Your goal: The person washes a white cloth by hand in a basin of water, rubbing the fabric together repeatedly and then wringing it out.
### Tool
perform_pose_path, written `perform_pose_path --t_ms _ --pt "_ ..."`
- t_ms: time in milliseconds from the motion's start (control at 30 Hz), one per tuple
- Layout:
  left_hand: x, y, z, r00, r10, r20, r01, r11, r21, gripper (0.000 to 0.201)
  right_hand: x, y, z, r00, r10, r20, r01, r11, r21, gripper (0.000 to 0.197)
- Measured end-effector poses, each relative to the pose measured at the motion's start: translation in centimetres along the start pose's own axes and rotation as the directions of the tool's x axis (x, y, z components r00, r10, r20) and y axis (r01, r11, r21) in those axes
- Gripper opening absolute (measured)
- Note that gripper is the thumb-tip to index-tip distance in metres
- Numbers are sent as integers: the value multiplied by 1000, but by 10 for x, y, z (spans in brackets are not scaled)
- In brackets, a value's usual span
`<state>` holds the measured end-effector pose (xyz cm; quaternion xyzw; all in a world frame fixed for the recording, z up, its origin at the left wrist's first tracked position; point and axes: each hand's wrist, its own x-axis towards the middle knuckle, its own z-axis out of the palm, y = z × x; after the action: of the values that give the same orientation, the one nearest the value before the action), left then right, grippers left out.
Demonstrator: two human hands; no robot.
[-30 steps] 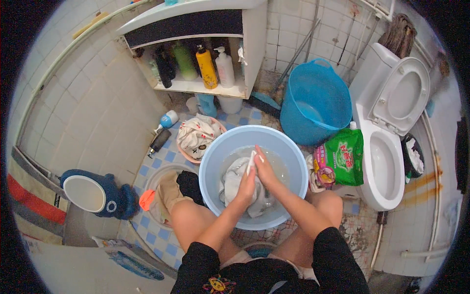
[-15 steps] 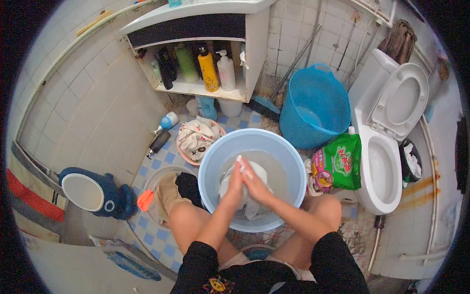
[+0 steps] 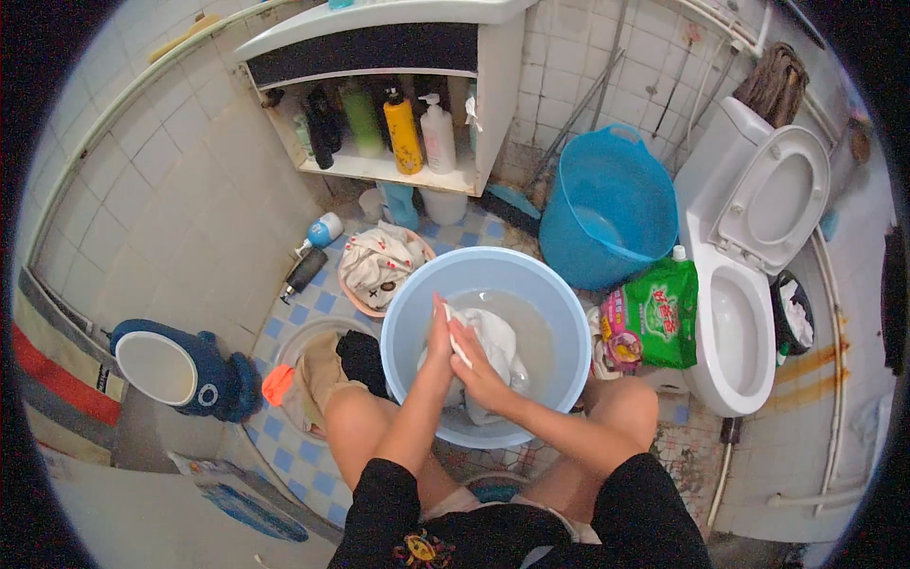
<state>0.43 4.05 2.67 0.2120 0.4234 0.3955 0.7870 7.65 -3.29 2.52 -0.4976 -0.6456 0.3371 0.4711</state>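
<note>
A light blue basin of cloudy water stands between my knees. In it lies a wet white cloth, bunched up and partly under the water. Above the basin's left half, my left hand and my right hand press palm to palm, fingers extended and held together. A fold of the white cloth shows between them, pinched by both hands. The rest of the cloth hangs down beside my right hand into the water.
A pink basin of clothes and a tub of darker clothes sit at left. To the right stand a green detergent pouch, a tall blue bucket and a toilet. An open cabinet holds bottles.
My hands have shifted slightly left, and the right palm has slid lower against the left one. More of the white cloth now shows to the right of my hands.
</note>
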Motion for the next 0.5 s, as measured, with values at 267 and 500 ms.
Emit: perform_pose_path --t_ms 267,500 --pt "-24 -23 12 970 76 230 -127 968 218 57 21 26 -31 947 312 -76 -268 898 349 53" --pt "-13 -18 6 996 67 66 -75 988 134 54 19 11 -14 981 130 -145 -98 972 212 52"
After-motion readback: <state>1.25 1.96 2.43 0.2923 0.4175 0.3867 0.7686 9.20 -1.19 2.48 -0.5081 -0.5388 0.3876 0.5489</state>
